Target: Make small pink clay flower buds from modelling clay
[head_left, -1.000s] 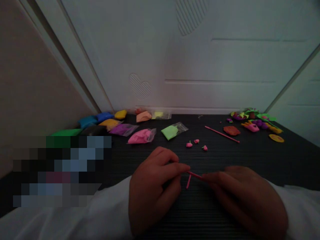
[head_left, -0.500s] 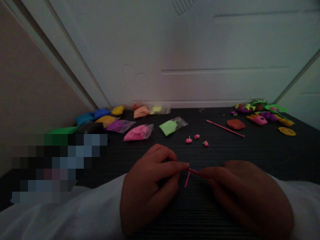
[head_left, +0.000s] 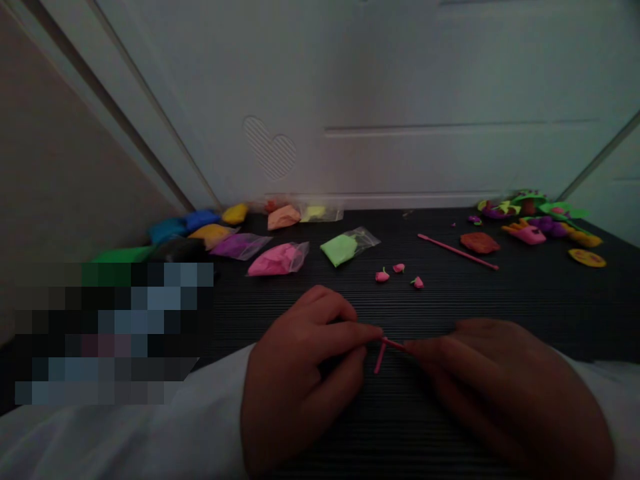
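Head view: left hand [head_left: 305, 377] is curled, fingertip at the top of a pink strip [head_left: 381, 358] pointing to 6 o'clock over the desk [head_left: 450, 293]; can't tell if it's gripping. Right hand [head_left: 515, 383], around 4 o'clock, pinches a thin piece [head_left: 397, 345], probably to steady it. Buds [head_left: 382, 277] sit at 12, tool [head_left: 457, 251] at 1, likely out of the fingers' way.

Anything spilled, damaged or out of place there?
Nothing looks spilled or damaged. One oddity: a tiny pinkish speck lies alone on the black ribbed tabletop, left of the small purple-green piece, like a stray crumb.
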### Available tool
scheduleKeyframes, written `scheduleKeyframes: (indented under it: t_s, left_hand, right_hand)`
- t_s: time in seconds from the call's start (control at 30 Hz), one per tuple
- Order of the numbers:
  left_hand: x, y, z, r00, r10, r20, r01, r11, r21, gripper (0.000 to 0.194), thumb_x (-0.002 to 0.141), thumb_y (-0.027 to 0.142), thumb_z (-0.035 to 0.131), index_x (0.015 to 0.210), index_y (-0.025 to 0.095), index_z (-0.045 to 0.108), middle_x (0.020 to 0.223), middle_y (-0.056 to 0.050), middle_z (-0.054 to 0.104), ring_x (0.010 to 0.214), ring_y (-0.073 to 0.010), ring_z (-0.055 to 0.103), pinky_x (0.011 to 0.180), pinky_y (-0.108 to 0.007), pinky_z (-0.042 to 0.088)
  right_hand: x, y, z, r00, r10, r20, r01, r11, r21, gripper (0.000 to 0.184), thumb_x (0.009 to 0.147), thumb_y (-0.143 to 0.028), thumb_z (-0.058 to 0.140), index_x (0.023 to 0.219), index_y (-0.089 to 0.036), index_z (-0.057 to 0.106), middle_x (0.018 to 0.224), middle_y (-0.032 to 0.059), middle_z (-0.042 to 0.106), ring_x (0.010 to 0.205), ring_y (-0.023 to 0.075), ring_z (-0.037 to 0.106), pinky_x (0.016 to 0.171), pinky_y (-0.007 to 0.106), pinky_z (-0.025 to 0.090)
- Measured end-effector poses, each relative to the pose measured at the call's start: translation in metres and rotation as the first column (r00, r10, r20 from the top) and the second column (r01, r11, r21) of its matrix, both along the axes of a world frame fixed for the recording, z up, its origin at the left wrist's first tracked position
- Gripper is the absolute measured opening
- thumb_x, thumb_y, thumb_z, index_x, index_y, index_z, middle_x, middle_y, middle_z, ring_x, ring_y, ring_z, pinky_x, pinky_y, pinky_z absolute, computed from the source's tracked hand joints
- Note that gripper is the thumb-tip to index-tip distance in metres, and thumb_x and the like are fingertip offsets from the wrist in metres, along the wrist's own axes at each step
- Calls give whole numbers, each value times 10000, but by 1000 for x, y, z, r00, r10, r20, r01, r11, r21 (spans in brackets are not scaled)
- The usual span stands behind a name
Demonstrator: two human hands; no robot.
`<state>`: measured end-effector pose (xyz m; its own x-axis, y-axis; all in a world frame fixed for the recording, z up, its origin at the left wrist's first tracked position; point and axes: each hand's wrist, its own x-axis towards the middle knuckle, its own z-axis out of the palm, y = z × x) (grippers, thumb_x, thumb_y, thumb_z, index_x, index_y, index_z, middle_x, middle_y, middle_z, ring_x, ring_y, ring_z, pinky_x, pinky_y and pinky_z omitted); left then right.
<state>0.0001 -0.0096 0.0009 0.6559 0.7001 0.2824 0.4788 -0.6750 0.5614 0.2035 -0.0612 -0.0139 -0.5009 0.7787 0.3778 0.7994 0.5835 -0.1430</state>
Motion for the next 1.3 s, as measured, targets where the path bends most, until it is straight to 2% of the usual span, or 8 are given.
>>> scheduleKeyframes:
  t_s: [0.3,0.5,0.6,0.8,1.17,1.3]
  left_hand:
    - [-1,2,0,999,-30,-44,30,1000,-3,254,775,106,476,950,195,637,804,-8,510,790,-134,467,672,-283,350]
    - [-1,2,1,999,-33,-22,34,999,30,243,765,104,493,947,196,626,835,-2,512,809,-124,471,705,-272,354]
    - [-2,1,1,999,-37,-11,37,998,44,217,763,111,491,909,194,629,841,-3,501,805,-123,471,700,-271,353]
    - [-2,1,1,986,-127,-111,133,990,52,194,771,165,479,856,193,652,782,-23,479,774,-149,446,651,-301,331]
    - [-2,2,1,972,-178,-154,187,981,49,203,776,168,472,904,193,627,801,-25,480,782,-153,434,674,-303,331]
    - [-2,2,1,972,-172,-163,181,983,42,217,781,160,463,918,195,627,804,-26,481,780,-153,435,674,-303,334]
  right_hand:
    - [-2,1,1,1000,4,22,-3,1000,-25,235,782,-120,400,957,-247,494,662,-57,632,541,136,564,542,292,335]
    - [-3,3,3,996,33,78,-32,999,-13,173,813,-147,393,937,-216,492,585,-48,583,477,124,522,497,273,303]
    - [-4,4,4,995,34,91,-31,999,-42,184,818,-146,378,946,-209,494,608,-41,592,497,129,526,511,276,310]
    - [-2,-1,3,994,11,105,-10,1000,-14,178,810,-158,386,932,-215,502,593,-40,587,488,130,530,509,279,308]
    - [-3,1,5,994,10,113,0,997,-83,216,830,-162,354,991,-207,492,616,-38,584,514,137,535,525,282,325]
    - [-3,-2,5,988,-11,151,16,999,-30,196,829,-163,352,957,-202,495,637,-21,601,535,147,542,541,291,324]
